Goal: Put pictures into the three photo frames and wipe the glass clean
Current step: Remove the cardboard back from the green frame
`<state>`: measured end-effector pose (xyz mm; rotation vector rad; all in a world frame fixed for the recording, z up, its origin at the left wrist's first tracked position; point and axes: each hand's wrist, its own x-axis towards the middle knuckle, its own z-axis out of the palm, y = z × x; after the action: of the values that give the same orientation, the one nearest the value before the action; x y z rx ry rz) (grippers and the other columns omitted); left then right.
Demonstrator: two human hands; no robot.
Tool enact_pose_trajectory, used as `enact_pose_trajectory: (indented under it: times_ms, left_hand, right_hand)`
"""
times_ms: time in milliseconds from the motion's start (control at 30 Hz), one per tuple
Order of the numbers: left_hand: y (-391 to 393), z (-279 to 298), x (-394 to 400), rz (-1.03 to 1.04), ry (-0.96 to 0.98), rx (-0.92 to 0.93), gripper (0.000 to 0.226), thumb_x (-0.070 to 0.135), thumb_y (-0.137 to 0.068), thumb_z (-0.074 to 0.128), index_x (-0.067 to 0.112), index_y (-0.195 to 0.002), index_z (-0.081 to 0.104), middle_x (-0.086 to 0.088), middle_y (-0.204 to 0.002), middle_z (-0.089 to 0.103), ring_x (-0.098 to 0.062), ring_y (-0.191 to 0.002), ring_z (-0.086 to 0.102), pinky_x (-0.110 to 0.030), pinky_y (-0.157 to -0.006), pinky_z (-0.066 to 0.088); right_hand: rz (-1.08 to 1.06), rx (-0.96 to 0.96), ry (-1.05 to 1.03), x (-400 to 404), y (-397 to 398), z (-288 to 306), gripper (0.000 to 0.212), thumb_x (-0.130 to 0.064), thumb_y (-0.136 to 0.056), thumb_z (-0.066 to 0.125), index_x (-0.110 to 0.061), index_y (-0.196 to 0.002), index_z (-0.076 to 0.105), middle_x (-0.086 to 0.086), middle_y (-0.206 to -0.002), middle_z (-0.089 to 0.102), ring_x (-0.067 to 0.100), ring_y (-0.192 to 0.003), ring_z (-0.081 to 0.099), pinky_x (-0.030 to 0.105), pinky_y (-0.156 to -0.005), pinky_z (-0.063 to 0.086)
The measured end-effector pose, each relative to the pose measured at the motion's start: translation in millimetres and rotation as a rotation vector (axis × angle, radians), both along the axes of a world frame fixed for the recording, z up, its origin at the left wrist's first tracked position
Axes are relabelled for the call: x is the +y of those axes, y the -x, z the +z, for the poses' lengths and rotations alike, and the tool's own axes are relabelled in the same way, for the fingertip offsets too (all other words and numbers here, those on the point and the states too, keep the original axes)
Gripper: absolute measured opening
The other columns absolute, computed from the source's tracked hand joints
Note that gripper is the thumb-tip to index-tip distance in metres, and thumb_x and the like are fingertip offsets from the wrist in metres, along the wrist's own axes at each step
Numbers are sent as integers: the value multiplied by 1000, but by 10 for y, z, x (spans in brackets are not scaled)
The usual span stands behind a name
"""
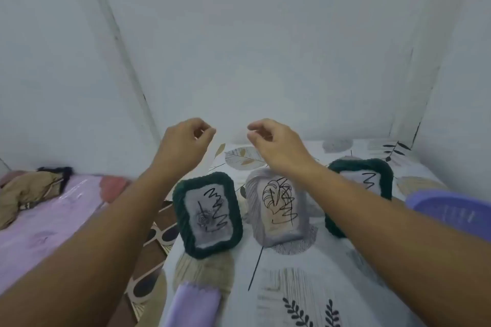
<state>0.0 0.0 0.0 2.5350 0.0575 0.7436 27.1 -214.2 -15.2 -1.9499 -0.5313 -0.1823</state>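
Note:
Three photo frames stand propped on a leaf-patterned tablecloth [305, 281]. The left frame [207, 214] has a dark green knitted border, and its glass carries black scribbles over a picture. A grey-bordered frame [279, 211] in the middle shows a leaf drawing with scribbles over it. The right green frame [372, 175] is partly hidden behind my right forearm. A folded lilac cloth [194, 305] lies at the table's near edge. My left hand [186, 143] and my right hand [273, 143] are raised above and behind the frames, fingers loosely curled and holding nothing.
A purple plastic basket [451, 210] sits at the right edge. To the left is a bed with a pink sheet [45, 225] and a brown garment [26, 194]. Pale walls close in behind the table.

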Motion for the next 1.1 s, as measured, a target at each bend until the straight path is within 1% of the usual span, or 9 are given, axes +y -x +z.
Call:
enact_pose_trajectory:
  times_ms: [100,200,333,400,533,633,700,933,1100]
  left_hand:
    - [297,-267,152,75,72,-39,25,38,-101,53,22,-115,66,4,-107,66,-9,-94,61,-32,-84,50]
    - [526,-654,282,136,195,12,38,44,-101,50,20,-132,54,-1,-122,59,-19,-113,56,-44,-97,50]
    - [720,-970,321,136,450,153,56,53,-100,48,20,-143,40,-5,-134,54,-22,-116,59,-45,-94,54]
    - [775,-1045,300,127,552,207,53,49,-102,49,18,-143,39,-4,-129,57,-21,-111,62,-36,-86,54]
    - [823,-1124,288,64,715,245,25,32,-104,52,22,-127,45,-1,-107,65,-16,-94,70,-29,-64,57]
    - [793,-1171,340,112,823,240,10,23,-102,56,24,-111,51,-12,-102,68,-26,-95,71,-50,-80,61]
    - [811,-1174,342,87,839,268,5,21,-103,57,23,-108,56,-11,-101,72,-26,-95,72,-53,-87,59]
    - [962,-1034,283,-10,901,178,14,22,-103,57,17,-115,63,-7,-101,76,-24,-93,74,-44,-80,62]
    - [1136,-900,236,-102,1043,140,18,17,-104,55,12,-118,65,-3,-92,76,-13,-76,72,-30,-71,56]
  right_hand:
    - [67,124,35,204,240,-141,33,-35,-104,54,-27,-135,58,-8,-125,65,3,-104,62,12,-75,43]
    - [127,212,117,401,446,-325,42,-35,-104,52,-28,-146,48,-1,-143,55,15,-115,60,29,-93,49]
    - [155,239,197,556,593,-476,53,-28,-105,49,-26,-156,32,-1,-152,46,20,-124,57,23,-88,44]
    - [148,258,199,602,606,-538,58,-26,-104,49,-26,-158,27,-1,-158,40,20,-136,46,31,-105,38]
    - [146,336,224,635,562,-639,59,-28,-103,49,-29,-157,24,2,-149,50,22,-126,53,41,-105,44]
    - [150,342,241,620,553,-693,60,-31,-102,51,-29,-156,25,1,-146,52,24,-126,54,45,-107,46]
    - [153,357,232,601,552,-739,62,-30,-102,51,-27,-157,23,-1,-151,47,22,-132,50,43,-110,43]
    - [180,337,112,482,608,-821,46,-26,-104,48,-32,-148,34,-5,-134,59,21,-119,60,47,-103,52]
    - [154,391,-94,385,708,-819,52,-48,-99,51,-41,-147,33,-8,-141,57,21,-123,61,52,-106,49]
